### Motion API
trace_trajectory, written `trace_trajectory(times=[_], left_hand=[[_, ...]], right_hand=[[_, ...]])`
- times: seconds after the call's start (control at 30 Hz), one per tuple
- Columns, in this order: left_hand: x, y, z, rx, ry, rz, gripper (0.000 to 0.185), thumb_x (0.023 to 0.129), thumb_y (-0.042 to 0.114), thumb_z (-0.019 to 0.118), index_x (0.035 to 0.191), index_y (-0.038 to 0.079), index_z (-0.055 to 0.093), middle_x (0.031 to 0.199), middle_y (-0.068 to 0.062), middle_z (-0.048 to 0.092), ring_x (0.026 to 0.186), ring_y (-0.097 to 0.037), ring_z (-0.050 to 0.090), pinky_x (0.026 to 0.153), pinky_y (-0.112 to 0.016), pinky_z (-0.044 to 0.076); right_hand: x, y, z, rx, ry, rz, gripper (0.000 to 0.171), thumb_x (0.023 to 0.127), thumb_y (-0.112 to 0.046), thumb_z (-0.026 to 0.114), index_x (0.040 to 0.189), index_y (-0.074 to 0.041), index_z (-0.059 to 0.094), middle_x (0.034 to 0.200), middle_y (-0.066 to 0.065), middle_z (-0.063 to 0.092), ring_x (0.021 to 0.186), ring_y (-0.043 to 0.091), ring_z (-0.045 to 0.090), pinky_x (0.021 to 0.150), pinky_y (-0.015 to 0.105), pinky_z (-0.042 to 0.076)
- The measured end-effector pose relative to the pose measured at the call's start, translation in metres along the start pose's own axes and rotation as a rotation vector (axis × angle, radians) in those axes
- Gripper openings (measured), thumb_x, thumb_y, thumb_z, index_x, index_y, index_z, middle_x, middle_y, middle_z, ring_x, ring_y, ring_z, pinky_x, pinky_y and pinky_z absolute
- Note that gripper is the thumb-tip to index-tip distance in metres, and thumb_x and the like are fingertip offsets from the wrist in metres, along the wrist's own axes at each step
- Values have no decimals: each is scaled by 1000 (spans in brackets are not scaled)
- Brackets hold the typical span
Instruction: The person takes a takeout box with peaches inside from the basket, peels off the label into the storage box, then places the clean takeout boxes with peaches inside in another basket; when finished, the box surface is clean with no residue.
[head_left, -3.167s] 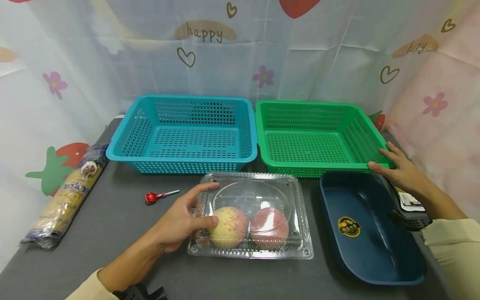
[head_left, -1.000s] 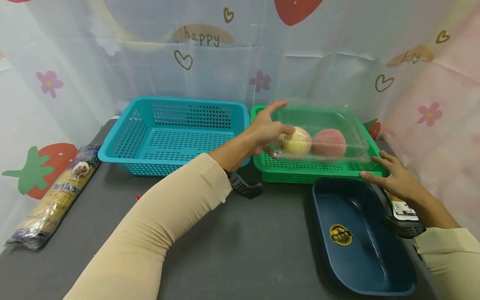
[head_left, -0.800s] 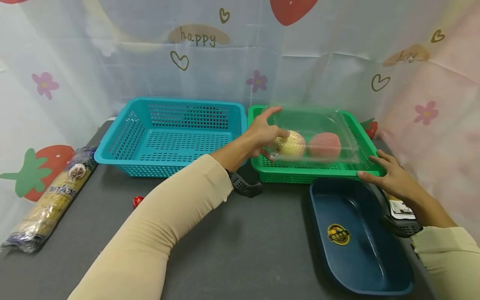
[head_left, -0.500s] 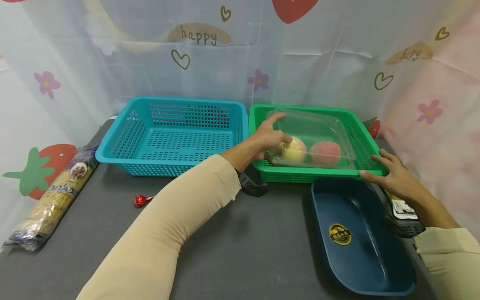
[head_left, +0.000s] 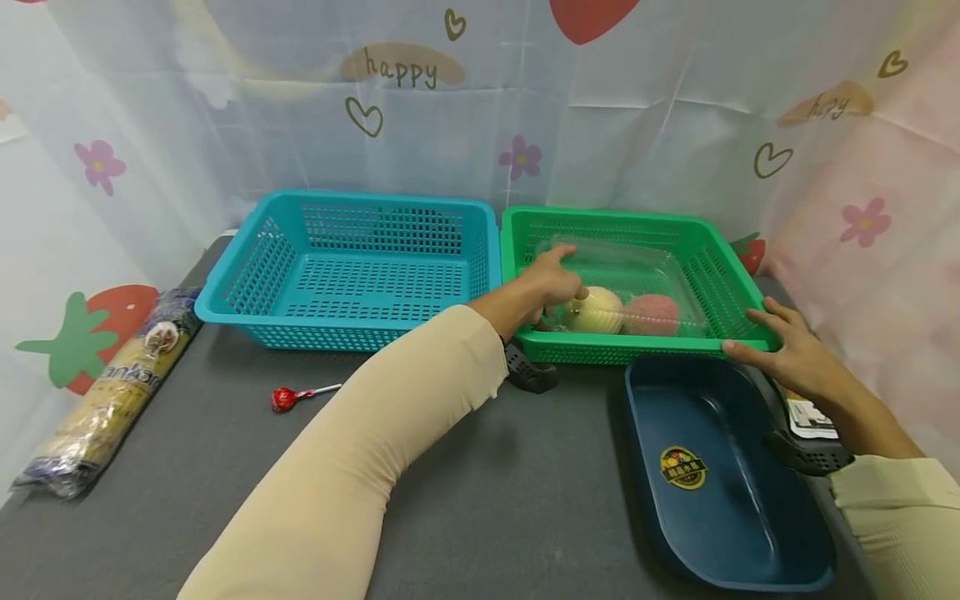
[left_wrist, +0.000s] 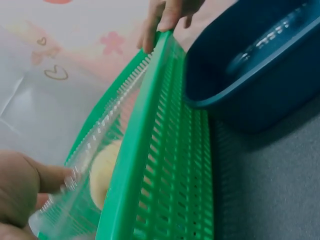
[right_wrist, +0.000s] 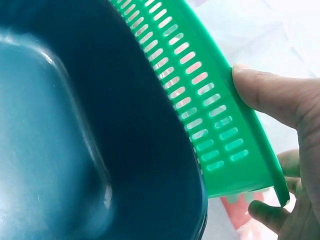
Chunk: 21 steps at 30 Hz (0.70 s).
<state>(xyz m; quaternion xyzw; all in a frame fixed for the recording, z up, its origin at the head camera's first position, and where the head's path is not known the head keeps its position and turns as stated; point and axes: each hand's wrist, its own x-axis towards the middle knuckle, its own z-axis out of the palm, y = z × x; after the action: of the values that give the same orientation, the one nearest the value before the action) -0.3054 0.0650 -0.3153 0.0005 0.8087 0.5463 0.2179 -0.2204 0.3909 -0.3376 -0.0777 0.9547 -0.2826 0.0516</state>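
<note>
Here, largest to smallest:

Counter (head_left: 465,492): dark grey; it carries everything below.
Blue basket (head_left: 352,267): beside the green one on its left, side by side.
Green basket (head_left: 637,287): straight ahead of you; your right hand (head_left: 787,358) grasps its near right corner, thumb on the outer wall and fingers curled round the rim.
Navy tray (head_left: 723,475): just in front of the green basket, under your right forearm.
Clear clamshell (head_left: 622,287): down inside the green basket, long axis running left to right; a yellowish peach (head_left: 594,310) and a pink peach (head_left: 651,314) lie in it side by side.
Left hand (head_left: 547,287): the nearer one; its grip pinches the clamshell's left end, so the box lies to the right of your fingers. The basket's front wall stands between your wrist and the box.
Noodle packet (head_left: 112,392): well apart, far left.
Lollipop (head_left: 288,398): near your left elbow, clear of your reach.
</note>
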Motion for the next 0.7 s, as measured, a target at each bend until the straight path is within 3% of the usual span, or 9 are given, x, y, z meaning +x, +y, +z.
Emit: trace_trajectory(times=[0.17,0.23,0.33,0.4,0.43,0.47,0.53,0.6,0.7], left_hand=[[8,3,5,136,28,-53,72,94,4,56,151,38,28,150,-3,33,55,-15,21,46,-32,19],[8,5,6,169,19,-57,73,94,2,54,153,35,26,152,-2,32,61,-14,30,48,-32,21],[4,8,3,230,7,-54,73,94,4,55,154,31,22,154,-3,29,99,-15,47,61,-30,35],[-2,12,1,244,-2,-44,74,95,7,56,155,29,18,157,-3,21,135,-23,27,73,-34,39],[-6,14,0,239,-3,-37,75,95,9,57,155,29,17,158,-2,20,142,-26,15,74,-35,37],[-10,16,-1,248,-4,-24,76,95,10,57,156,29,16,159,-1,18,145,-28,6,80,-36,40],[-21,21,-4,221,2,13,77,94,10,58,156,30,16,159,0,18,145,-29,3,74,-39,39],[-33,26,-9,186,6,64,78,94,8,58,156,30,16,159,1,18,143,-28,14,71,-40,39],[-51,33,-21,147,-4,135,79,93,6,59,156,30,16,158,0,19,137,-27,31,79,-41,44]], right_hand=[[0,0,1,3,-2,2,83,94,-39,57,147,13,18,153,32,-8,134,60,0,96,76,12],[1,-1,1,2,-4,-1,83,95,-39,57,147,13,18,153,32,-8,133,60,1,96,76,13],[2,-1,0,-2,-11,-1,83,95,-40,57,147,13,18,154,31,-9,134,59,-1,96,77,12],[2,-1,-2,4,-19,-4,83,95,-39,56,147,13,17,154,31,-9,134,58,-2,96,77,12],[2,-1,-3,2,-20,-7,83,95,-39,56,147,13,17,154,31,-9,134,58,-1,96,77,12],[2,-1,-5,-5,-20,-8,84,95,-39,56,147,13,17,154,31,-8,134,58,-1,96,76,12],[1,-2,-8,-12,-14,-11,84,95,-39,56,147,13,15,153,33,-7,134,58,-1,96,76,10],[-1,-5,-13,-24,13,-26,83,95,-37,56,146,13,16,153,34,-3,134,58,0,96,77,9],[-3,-14,-24,-41,57,-47,80,95,-36,56,149,9,16,154,31,-4,135,57,-2,96,77,6]])
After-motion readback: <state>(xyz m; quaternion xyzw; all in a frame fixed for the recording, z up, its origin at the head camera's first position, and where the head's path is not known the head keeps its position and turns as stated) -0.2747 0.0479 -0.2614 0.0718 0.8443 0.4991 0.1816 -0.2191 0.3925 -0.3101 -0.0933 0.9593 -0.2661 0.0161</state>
